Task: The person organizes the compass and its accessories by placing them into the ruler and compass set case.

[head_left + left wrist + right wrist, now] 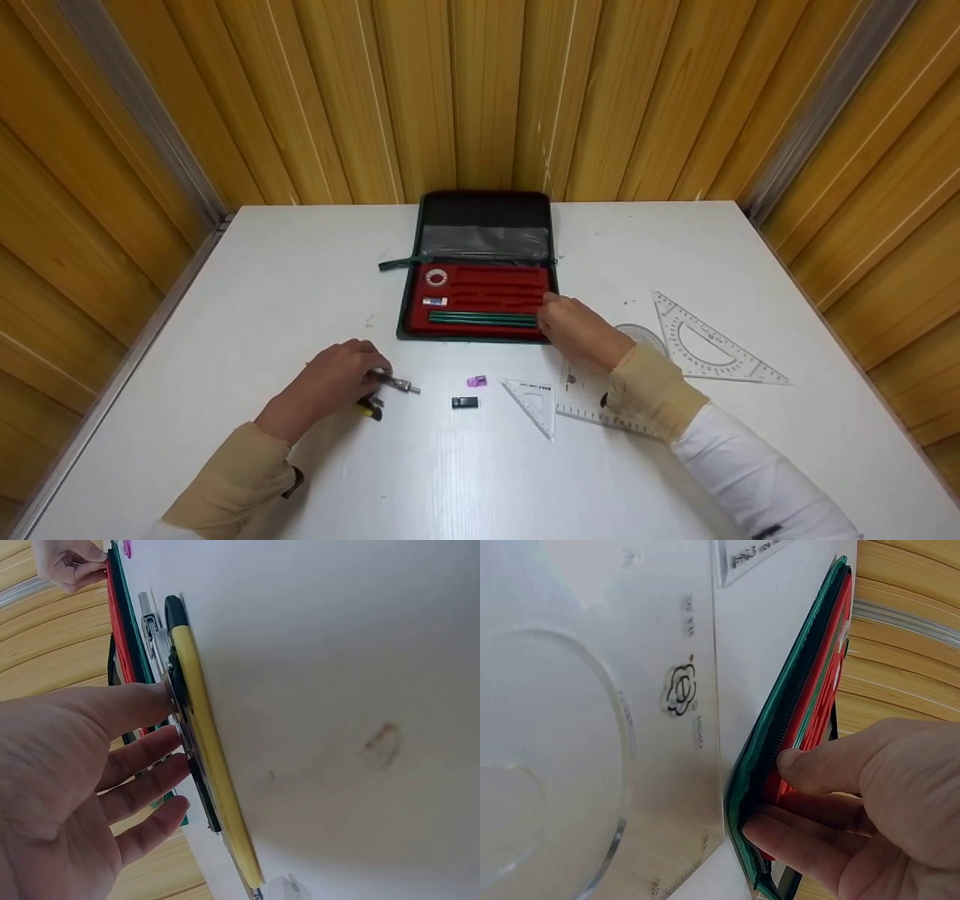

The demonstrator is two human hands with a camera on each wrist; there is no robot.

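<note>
My left hand holds a metal drawing compass, its tip sticking out past the fingers. A yellow and black utility knife lies under this hand, close beside the compass. My right hand grips the right front corner of an open zip case, thumb at the red tray's edge and fingers at the side. Green pencils lie in the front slot of the red tray; their right ends meet the right hand. Also in the tray sit a round white ring and an eraser.
A pink sharpener and a small black box lie between the hands. Around the right forearm are a small set square, a clear template, a protractor and a large set square. Wood-patterned walls surround the table.
</note>
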